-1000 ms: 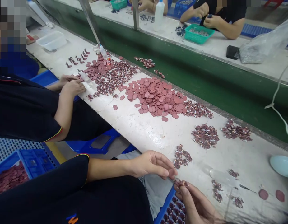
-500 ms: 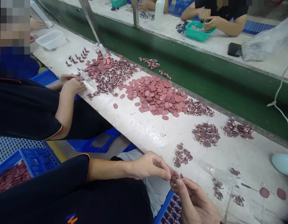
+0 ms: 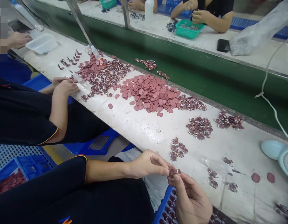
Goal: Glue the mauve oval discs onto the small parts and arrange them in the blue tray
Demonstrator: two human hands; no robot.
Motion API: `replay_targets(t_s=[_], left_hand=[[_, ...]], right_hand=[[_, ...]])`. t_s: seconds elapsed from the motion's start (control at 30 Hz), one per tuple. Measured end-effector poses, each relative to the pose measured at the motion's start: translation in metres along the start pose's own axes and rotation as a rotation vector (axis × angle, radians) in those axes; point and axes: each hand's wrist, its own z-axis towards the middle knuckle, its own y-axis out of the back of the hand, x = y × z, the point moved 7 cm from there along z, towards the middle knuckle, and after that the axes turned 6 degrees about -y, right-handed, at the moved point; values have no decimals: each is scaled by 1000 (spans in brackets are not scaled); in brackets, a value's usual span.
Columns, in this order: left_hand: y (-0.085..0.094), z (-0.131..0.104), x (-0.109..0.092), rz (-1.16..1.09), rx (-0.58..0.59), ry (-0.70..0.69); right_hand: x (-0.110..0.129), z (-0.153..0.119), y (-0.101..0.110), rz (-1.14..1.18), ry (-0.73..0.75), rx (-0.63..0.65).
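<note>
Over the near edge of the table my left hand (image 3: 147, 164) and my right hand (image 3: 192, 199) meet, fingers closed in a pinch. Between their fingertips is a small reddish-brown figurine (image 3: 172, 172) with a white and orange detail; the fingers partly cover it. A small cluster of painted figure pieces (image 3: 178, 149) lies just beyond my hands. To the right rest a clear needle-tipped bottle (image 3: 217, 165), a few loose figure pieces (image 3: 232, 186) and two separate reddish discs (image 3: 256, 178).
A big heap of reddish oval discs (image 3: 150, 93) covers mid-table, with piles of figure pieces (image 3: 200, 127) beside it. A pale blue fan (image 3: 286, 158) stands at the right edge. A co-worker's hands (image 3: 64, 87) work at left. Below is a blue crate (image 3: 167, 202) of figures.
The camera view has shifted, so the table contents appear further left and the fan shows more. My hands keep the same pinch on the figurine. Across the bench, a co-worker's hand has lifted from the green basket.
</note>
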Motion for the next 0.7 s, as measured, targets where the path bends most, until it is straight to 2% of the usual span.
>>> replay_targets(t_s=[0.13,0.2,0.23,0.3,0.37,0.43,0.5,0.6,0.7], left_hand=[[-12,-3,-2,97,54,5],[-13,-6,-3,199,90,20],[-12,-6,-5,253,101,14],[-2,-2,-13,367,82,-33],[16,4,-27,486,7,-110],[37,11,-44,578,-99,-214],[54,16,-60,662,-182,-323],[72,20,-75,758,-257,-454],[81,24,-75,787,-279,-495]], right_hand=[[-19,-6,10,124,-79,62],[-30,-12,29,212,-93,20],[-37,-16,46,241,-83,-53],[-53,-29,96,246,-47,-285],[-80,-52,160,190,-28,-568],[-116,-81,227,60,-78,-808],[-160,-107,288,-98,-182,-954],[-229,-127,355,-393,-424,-971],[-281,-125,387,-636,-526,-853]])
